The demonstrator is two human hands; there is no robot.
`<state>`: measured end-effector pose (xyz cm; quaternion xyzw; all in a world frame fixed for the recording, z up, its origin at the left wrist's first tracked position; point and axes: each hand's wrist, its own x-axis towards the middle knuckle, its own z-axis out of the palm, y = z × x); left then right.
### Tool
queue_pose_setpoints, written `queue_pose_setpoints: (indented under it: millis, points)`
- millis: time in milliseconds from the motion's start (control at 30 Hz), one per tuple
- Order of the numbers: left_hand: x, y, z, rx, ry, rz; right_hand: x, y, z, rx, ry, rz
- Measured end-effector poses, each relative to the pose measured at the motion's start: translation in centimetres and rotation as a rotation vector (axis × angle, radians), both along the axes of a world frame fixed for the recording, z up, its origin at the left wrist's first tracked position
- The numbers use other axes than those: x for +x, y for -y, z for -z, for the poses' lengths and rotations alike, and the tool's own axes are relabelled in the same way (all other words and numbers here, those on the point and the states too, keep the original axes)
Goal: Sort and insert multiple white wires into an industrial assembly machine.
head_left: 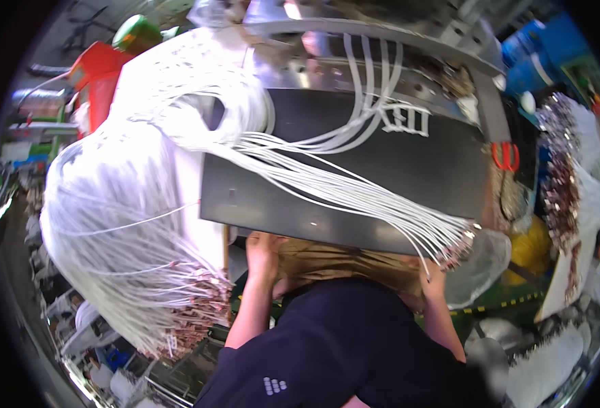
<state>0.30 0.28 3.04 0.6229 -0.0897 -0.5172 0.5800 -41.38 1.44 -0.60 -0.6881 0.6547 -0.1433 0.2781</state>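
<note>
My left hand (264, 253) is at the near edge of a black tabletop (259, 194), its fingers partly tucked beneath that edge. Farther right, my right hand (434, 277) is just below the same edge, close to the metal-tipped ends of a bundle of white cables (354, 194); its fingers are mostly hidden. Whether either hand grips anything does not show. The bundle runs across the tabletop from a white coil (235, 112) at the upper left. Several cables rise from it toward a metal machine frame (381, 30), beside a small white plastic rack (408, 118).
A large heap of white cables (109, 224) with copper-coloured ends hangs at the left. Red-handled scissors or pliers (505, 156) are at the table's right edge. A clear plastic bag (480, 272) is near my right hand. More cables with metal ends (561, 170) are at far right.
</note>
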Motion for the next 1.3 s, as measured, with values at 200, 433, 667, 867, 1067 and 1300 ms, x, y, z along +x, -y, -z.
queue_pose_setpoints:
  millis: [200,433,667,867,1067,1300]
  points:
    - [-0.4,-1.0,3.7,-0.009,-0.006,0.04,-0.6,2.1,-1.2,0.352,0.133,0.021]
    - [-1.2,0.3,1.4,0.034,-0.019,0.001,-3.4,0.2,5.6,0.361,0.293,0.146]
    - [-2.9,-0.1,1.2,0.046,0.022,0.057,2.6,2.1,-2.4,0.428,0.571,0.279]
    - [-9.7,0.2,-3.7,-0.052,-0.06,0.904,9.9,6.5,-13.8,0.684,0.803,-0.366]
    - [-10.9,7.9,-12.9,-0.694,0.674,1.09,9.3,19.1,-19.8,-0.504,0.378,-0.461]
    - [-7.0,17.3,-13.0,-0.539,1.241,1.308,6.2,23.7,-16.4,-0.249,0.559,-0.279]
